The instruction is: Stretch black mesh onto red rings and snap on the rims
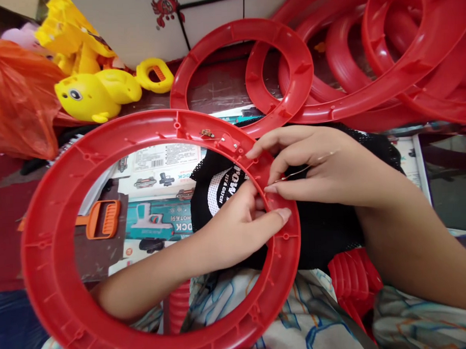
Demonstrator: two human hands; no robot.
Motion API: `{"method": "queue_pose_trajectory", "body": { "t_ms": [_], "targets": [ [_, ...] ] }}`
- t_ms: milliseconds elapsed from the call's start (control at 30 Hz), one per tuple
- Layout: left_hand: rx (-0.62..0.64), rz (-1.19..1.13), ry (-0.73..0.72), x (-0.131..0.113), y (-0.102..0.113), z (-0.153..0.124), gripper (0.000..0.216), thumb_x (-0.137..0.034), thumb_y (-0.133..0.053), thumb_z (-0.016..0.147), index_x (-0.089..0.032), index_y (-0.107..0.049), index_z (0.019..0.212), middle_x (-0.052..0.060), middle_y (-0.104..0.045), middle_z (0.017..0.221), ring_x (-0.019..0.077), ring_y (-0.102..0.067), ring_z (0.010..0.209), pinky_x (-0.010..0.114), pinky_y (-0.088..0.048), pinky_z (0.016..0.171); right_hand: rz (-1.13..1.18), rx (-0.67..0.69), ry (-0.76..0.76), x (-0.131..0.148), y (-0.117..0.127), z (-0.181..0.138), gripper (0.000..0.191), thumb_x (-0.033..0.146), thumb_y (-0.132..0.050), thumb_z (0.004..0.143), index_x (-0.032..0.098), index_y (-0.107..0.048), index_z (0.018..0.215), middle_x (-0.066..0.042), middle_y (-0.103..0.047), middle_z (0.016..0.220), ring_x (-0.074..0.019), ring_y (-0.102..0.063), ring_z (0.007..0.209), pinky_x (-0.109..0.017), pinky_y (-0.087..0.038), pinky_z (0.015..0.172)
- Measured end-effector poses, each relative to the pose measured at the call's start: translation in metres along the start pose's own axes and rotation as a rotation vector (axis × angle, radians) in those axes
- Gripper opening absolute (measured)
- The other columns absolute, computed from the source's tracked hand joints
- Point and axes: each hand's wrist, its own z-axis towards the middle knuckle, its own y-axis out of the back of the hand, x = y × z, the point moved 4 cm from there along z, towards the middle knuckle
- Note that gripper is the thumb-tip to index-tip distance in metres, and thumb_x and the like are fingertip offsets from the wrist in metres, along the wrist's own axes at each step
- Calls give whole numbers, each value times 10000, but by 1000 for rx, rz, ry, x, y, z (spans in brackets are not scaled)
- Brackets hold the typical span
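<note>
A large red plastic ring (47, 211) with ribs and screw posts on its upturned underside lies across my lap. Reaching through its opening, my left hand (246, 227) grips the right side of the ring, thumb on top and fingers curled at the inner edge. Over the same stretch of rim, my right hand (312, 161) pinches a thin copper-coloured wire (299, 172) between thumb and fingers. Inside the ring's channel, near the top, sit a small electronic part (207, 133) and a small red block (229, 142) with metal contacts.
Several more red rings (228, 34) are heaped at the back right. A yellow toy duck (96, 92) and an orange plastic bag (20, 95) are at back left. An orange handle (103, 219) and printed boxes (150, 218) lie beneath the ring, beside black mesh cloth (322, 232).
</note>
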Motion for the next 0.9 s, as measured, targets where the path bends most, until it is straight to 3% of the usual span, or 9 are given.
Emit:
{"method": "queue_pose_trajectory", "body": {
  "t_ms": [100,333,467,700,900],
  "targets": [
    [-104,-26,-118,-2,1,1,407,-128,-680,821,-210,-453,1149,0,-665,991,117,-665,842,224,-545,730,-16,4,13,1,1,-1,125,139,-670,768,248,-717,729,1,-716,1107,-157,-689,914,-288,-565,872],
    [-24,53,-88,-7,-1,-1,414,-13,-608,770,-210,-441,1093,-34,-584,915,80,-585,768,184,-510,681,20,-60,75,5,8,-1,62,185,-701,818,237,-730,799,2,-741,991,-122,-699,902,-241,-555,913],
    [62,92,-41,-6,0,-4,441,-33,-586,801,-231,-412,1154,-35,-534,910,86,-558,751,190,-495,649,62,-121,71,7,8,-1,49,271,-727,841,227,-744,826,-43,-689,1178,-157,-667,1074,-263,-540,975],
    [179,88,83,-3,-5,-12,361,-128,-605,870,-222,-392,1145,-4,-555,932,119,-606,822,226,-522,684,88,-109,30,3,2,1,52,237,-735,823,202,-748,786,-57,-519,1433,-239,-523,1331,-367,-415,1175],
    [203,-58,9,-4,-5,-8,506,-195,-756,807,-208,-411,1176,-6,-614,928,118,-632,803,244,-559,731,94,-140,36,2,0,1,73,235,-723,842,181,-737,795,-54,-616,1332,-225,-579,1258,-368,-476,1107]
  ]
}}
